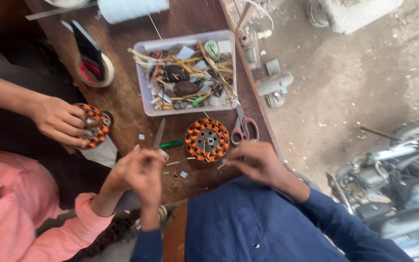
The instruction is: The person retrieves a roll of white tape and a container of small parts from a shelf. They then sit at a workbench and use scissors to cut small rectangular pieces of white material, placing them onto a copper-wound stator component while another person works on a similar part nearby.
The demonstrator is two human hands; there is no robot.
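Two round copper-wound stators show: one on the desk (132, 92) in the middle (207, 139), one at the left (94, 125) under another person's hand. There is one pair of scissors (242, 128), one green-handled screwdriver (170, 144), one clear tray of scraps (146, 104) and one tape roll (104, 73). Four hands are in view.

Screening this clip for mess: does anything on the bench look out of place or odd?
Small scraps lie loose on the bench by the stator. The tray is a tangled heap of sticks and parts. Scissors sit right at the bench edge.

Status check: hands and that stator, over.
Left hand curled, grip unclear, touching pink-sleeved co-worker's hand. Right hand beside round orange-wound metal stator. Red-handled scissors, green-handled screwdriver close by.
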